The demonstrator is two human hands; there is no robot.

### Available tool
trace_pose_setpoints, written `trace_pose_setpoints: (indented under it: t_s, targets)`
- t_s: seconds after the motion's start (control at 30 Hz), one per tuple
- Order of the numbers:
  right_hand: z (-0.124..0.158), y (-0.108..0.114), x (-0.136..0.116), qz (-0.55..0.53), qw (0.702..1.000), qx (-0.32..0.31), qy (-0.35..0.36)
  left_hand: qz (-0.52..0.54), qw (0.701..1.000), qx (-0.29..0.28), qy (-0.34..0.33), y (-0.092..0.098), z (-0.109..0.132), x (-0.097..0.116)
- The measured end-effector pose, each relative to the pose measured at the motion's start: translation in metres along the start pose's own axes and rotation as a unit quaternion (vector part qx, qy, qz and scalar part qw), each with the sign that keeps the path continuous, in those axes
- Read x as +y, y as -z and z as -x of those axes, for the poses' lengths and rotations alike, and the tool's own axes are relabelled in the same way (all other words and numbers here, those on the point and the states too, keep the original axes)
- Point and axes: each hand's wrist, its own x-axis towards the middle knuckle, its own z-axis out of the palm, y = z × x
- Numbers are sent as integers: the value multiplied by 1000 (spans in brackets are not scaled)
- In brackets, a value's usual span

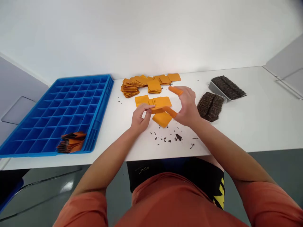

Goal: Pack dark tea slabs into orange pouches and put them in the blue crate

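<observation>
My left hand (141, 117) pinches a small orange paper envelope (157, 110) between thumb and fingers, above the white table. My right hand (187, 105) is just to its right, with orange finger covers on the thumb and index finger. These two fingers are spread wide apart, with the thumb tip close to the envelope's right end; whether it touches cannot be told. Under and behind the hands lie more orange envelopes (163, 101), fanned out flat. A single tilted envelope (162, 120) lies nearer me.
Stacked orange envelopes (132, 85) line the wall side. Two containers of thin dark brown sheets (209, 107) stand at right. On the left is a blue divided tray (97, 126), with filled orange envelopes (73, 142) in its near right corner. Dark scraps (178, 137) litter the table.
</observation>
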Motion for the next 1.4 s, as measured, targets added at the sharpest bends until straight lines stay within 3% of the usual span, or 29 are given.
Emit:
trace_pose_setpoints:
  t_s: [0.2, 0.33, 0.57, 0.77, 1.07, 1.17, 1.4]
  targets:
    - [16, -6, -8, -49, 998, -14, 29, -33, 995, 39, -84, 3, -2, 17]
    - [19, -6, -12, -64, 996, -13, 65, -37, 992, 18, -119, 2, -1, 20]
    - [20, -8, -18, -71, 997, -6, -4, 0, 998, -20, -53, 0, 4, 13]
    - [27, -10, -27, -94, 993, -23, -68, -19, 998, -23, -55, 2, 0, 8]
    - [30, -13, -30, -85, 993, -39, -67, -25, 998, -2, -54, 8, -3, 1]
    - [27, -11, -26, -63, 995, -29, -75, -14, 1000, -4, -22, 9, 1, 3]
    - [26, -12, -16, -65, 991, -5, -113, 35, 987, -52, 146, 7, 5, -1]
